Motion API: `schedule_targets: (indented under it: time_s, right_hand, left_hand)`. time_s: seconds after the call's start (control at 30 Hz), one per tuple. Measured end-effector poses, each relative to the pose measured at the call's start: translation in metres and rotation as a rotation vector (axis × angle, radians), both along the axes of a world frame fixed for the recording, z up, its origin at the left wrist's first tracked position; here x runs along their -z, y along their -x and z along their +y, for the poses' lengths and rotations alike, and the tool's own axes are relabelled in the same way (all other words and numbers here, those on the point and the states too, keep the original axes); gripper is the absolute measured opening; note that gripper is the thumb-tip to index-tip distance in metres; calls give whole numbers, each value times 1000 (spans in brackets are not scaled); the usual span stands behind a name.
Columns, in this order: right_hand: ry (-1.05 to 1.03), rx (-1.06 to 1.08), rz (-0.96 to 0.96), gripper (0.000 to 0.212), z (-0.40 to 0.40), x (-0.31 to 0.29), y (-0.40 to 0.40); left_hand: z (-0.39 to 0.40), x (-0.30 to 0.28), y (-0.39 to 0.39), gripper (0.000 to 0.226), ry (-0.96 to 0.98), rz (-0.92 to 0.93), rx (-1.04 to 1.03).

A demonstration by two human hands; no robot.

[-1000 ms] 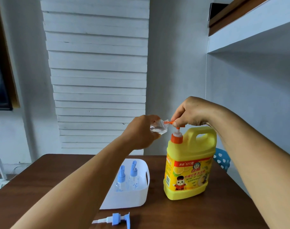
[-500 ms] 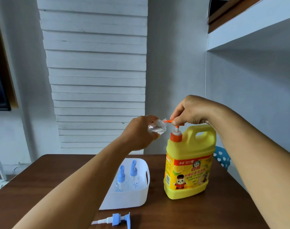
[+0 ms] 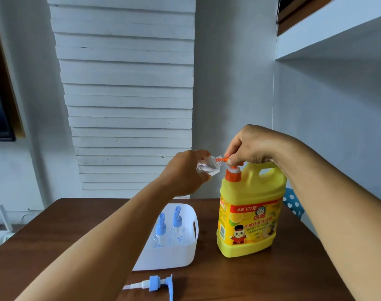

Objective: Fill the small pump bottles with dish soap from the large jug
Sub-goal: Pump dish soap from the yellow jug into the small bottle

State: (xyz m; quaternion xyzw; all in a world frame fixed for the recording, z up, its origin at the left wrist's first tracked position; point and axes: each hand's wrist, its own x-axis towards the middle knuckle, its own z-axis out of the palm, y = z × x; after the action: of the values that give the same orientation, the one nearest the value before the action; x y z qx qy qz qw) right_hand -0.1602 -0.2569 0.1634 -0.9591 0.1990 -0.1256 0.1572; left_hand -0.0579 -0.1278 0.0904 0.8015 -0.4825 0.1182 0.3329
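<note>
- The right hand (image 3: 252, 146) sits on top of the jug (image 3: 249, 216), fingers curled over the orange pump (image 3: 233, 170) and pressing its head; the pump stands lower than a second ago, when more of its white stem showed above the collar.
- The left hand (image 3: 186, 172) grips a small clear bottle (image 3: 208, 167), tilted so that its open neck meets the tip of the pump spout; it holds the same pose as before, only a touch nearer the jug.
- Through the clear wall I cannot tell how much soap lies inside the bottle, though it seems to hold little.
- The jug stands upright on the table (image 3: 207, 279), right of centre, unmoved.
- Left of the jug, just beside it but apart, the white basket (image 3: 181, 255) holds two more bottles (image 3: 170, 231) with blue pump tops, both upright, as earlier.
- A loose blue pump (image 3: 157, 284) lies on its side on the table in front of the basket, where it lay before.
</note>
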Motion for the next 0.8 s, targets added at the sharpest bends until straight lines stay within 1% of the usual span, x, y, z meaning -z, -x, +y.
schedule_targets:
  time_s: [0.13,0.3,0.47,0.67,0.8]
  right_hand:
    - [-12,-9,-29,7,-2,-9,2]
    - [-39,9,-104,13,-4,4,2]
    - [-39,28,-63,18,0,12,1]
    - [-11,12,-70,13,0,-5,7]
    - [-40,-8,-96,13,-4,0,9]
  left_hand:
    - [0,-7,-1,40,15,-12,-16]
    - [0,-4,-3,38,24,-7,-3]
    - [-1,4,-1,40,-2,0,-10]
    - [0,-6,0,41,16,-1,-16]
    - [0,-7,0,42,22,0,-15]
